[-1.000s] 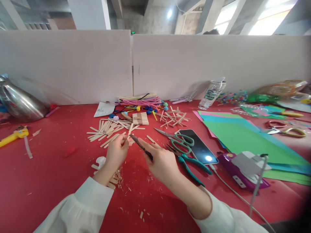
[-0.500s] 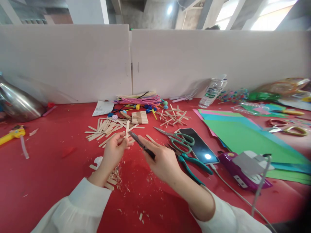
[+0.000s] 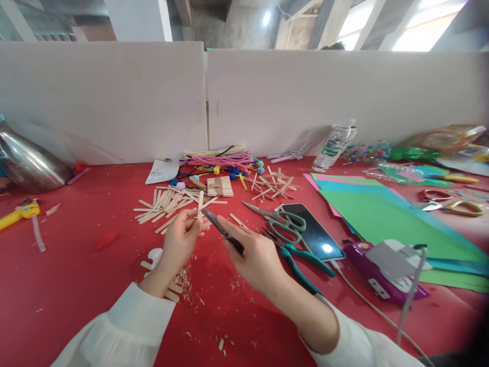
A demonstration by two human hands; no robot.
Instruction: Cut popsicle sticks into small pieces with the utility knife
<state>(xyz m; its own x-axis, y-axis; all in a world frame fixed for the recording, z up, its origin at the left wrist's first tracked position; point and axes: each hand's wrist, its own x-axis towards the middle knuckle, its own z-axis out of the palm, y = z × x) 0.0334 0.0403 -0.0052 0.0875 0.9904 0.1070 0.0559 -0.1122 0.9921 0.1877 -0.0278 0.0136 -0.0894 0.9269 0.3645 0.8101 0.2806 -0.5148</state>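
While the left hand (image 3: 180,240) pinches a wooden craft stick (image 3: 199,204) upright between thumb and fingertips, the right hand (image 3: 255,256) grips a dark-bladed utility knife (image 3: 222,232), its tip just beside the stick. Shavings (image 3: 187,285) lie on the red table (image 3: 76,275) at 6 o'clock, green-handled scissors (image 3: 282,221) at 3 o'clock, loose sticks (image 3: 164,204) at 11 o'clock.

bright overhead daylight, blown-out windows top right, wide-angle warping and dark corner vignetting
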